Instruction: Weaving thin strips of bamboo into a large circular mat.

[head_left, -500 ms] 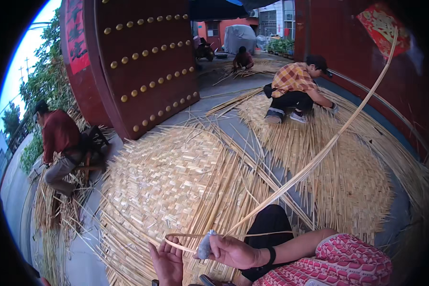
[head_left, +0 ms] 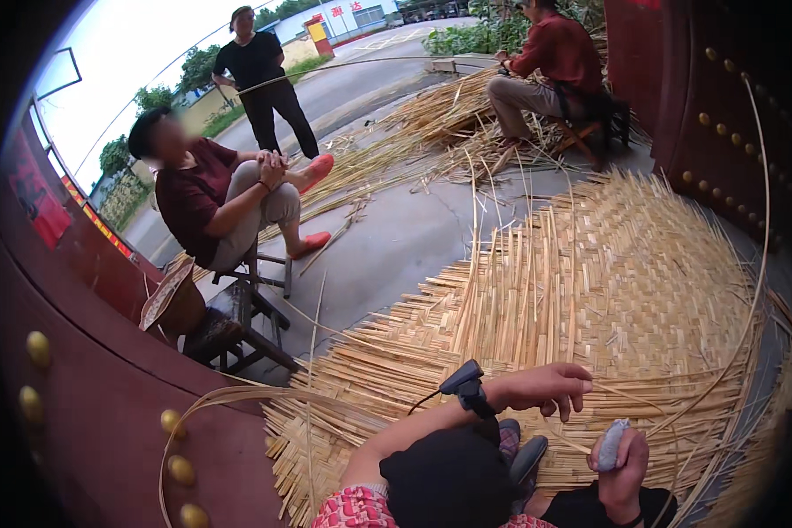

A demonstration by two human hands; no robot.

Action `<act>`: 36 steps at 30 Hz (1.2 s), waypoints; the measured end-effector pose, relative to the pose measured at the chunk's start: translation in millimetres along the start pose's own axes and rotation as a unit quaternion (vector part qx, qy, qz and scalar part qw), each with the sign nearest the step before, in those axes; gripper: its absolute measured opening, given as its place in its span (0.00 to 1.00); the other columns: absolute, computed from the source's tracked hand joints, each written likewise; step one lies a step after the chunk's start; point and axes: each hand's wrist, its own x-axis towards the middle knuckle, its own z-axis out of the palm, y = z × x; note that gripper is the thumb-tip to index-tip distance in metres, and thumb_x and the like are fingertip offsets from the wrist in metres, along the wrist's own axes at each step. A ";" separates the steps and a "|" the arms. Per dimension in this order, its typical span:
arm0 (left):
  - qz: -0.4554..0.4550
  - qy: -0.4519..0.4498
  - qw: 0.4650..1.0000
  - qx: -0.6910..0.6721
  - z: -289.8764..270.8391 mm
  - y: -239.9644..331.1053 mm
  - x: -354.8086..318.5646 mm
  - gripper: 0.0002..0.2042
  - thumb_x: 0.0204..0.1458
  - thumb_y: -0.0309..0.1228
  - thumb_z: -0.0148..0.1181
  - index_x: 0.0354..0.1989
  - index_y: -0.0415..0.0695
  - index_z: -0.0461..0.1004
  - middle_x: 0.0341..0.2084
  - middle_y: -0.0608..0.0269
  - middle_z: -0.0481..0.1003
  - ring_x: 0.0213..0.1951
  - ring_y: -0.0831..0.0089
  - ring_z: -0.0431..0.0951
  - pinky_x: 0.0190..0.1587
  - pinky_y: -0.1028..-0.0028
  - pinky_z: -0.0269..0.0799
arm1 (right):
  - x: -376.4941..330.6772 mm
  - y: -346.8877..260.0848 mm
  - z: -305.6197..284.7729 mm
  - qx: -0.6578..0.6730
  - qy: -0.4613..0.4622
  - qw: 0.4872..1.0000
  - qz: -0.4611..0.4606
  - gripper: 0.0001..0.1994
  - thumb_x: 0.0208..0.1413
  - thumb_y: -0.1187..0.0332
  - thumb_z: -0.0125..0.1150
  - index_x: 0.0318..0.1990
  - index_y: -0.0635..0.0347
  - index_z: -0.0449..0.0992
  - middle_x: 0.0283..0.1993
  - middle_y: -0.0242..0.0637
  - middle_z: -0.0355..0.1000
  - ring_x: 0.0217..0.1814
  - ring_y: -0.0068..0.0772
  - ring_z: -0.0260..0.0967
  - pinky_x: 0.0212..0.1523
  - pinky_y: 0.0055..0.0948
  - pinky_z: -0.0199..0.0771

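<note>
My left hand (head_left: 550, 387) reaches over the woven reed mat (head_left: 651, 290), fingers apart and loosely bent, with nothing visible in it. A black band with a small device (head_left: 465, 384) sits on that wrist. My right hand (head_left: 625, 471), lower and to the right, is closed, with a grey cloth-like piece (head_left: 612, 444) standing up at its fingers; whether it wraps a finger cannot be told. Thin reed strips (head_left: 575, 442) pass at the right hand and seem gripped there. Other long strips (head_left: 238, 396) bow out in a loop at the left.
At the left a person (head_left: 207, 194) sits on a stool near a woven hat (head_left: 174, 299). Another person (head_left: 268, 84) stands behind. A third (head_left: 554, 62) sits beside reed bundles (head_left: 449, 114). Studded red doors (head_left: 88, 396) flank both sides. My shoes (head_left: 526, 459) rest on the mat.
My view has swung left, toward the road and the seated people. My left hand has gone from palm-up near the right hand to stretched over the mat; the right hand remains closed.
</note>
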 end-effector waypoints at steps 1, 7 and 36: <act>-0.051 -0.031 0.994 0.093 2.0 -7.1 5.0 0.21 0.62 0.45 0.53 0.53 0.38 0.68 0.30 0.62 0.76 0.27 0.77 0.77 0.20 0.80 0.62 | -0.8 4.5 1.1 0.004 -0.013 1.000 0.003 0.27 0.66 0.44 0.42 0.19 0.52 0.55 0.16 0.38 0.58 0.19 0.32 0.61 0.20 0.28 0.60; 0.090 0.035 0.970 -0.225 -9.9 -23.4 20.8 0.11 0.64 0.38 0.50 0.41 0.43 0.72 0.21 0.71 0.72 0.21 0.82 0.72 0.18 0.84 0.61 | -10.2 24.8 -1.0 -0.063 -0.004 0.998 -0.023 0.26 0.68 0.46 0.41 0.19 0.51 0.53 0.16 0.33 0.53 0.14 0.29 0.54 0.16 0.25 0.52; 0.317 0.180 0.893 -0.264 -58.6 -14.0 -8.2 0.06 0.57 0.22 0.56 0.41 0.42 0.68 0.40 0.55 0.76 0.47 0.62 0.78 0.58 0.61 0.71 | 114.9 61.2 -43.0 -0.628 -0.127 0.764 -0.073 0.08 0.60 0.62 0.55 0.38 0.56 0.71 0.29 0.43 0.71 0.37 0.52 0.71 0.39 0.46 0.71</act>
